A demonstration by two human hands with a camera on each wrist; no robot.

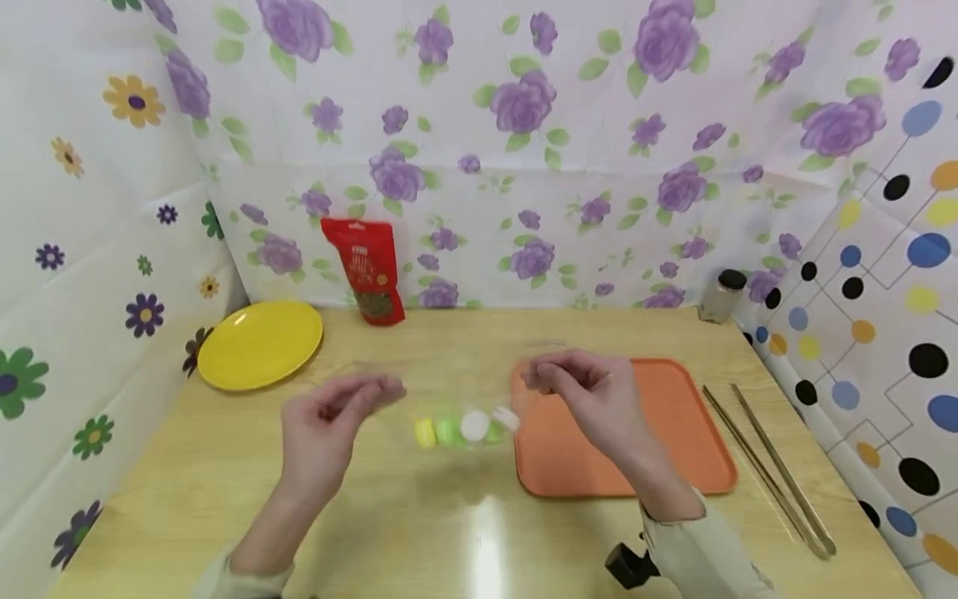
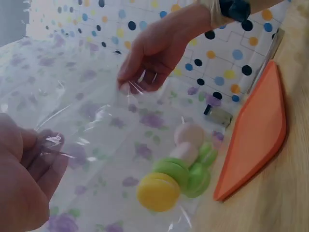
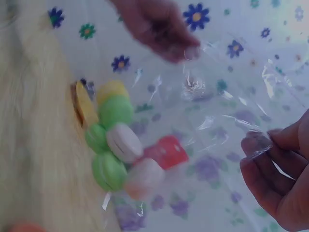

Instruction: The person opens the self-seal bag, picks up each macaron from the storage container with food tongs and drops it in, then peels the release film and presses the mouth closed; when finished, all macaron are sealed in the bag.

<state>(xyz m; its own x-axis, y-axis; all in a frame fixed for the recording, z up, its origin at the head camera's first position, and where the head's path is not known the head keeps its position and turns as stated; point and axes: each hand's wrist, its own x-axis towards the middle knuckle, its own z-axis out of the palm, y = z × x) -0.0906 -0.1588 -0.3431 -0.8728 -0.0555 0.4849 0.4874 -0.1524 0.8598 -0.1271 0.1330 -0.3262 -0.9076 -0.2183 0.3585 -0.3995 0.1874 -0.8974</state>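
A clear plastic bag hangs between my two hands above the table. My left hand pinches its upper left edge between thumb and fingers, and my right hand pinches the upper right. Several macarons lie bunched low in the bag: a yellow macaron, green macarons and whitish macarons. The bag's outline is faint in the head view, where its contents look slightly blurred. Behind my right hand, the orange tray rests on the table.
A yellow plate sits at the back left, beside a red pouch standing against the flowered cloth. At the back right stands a small dark-lidded jar. Long metal tongs lie right of the tray on the wooden table.
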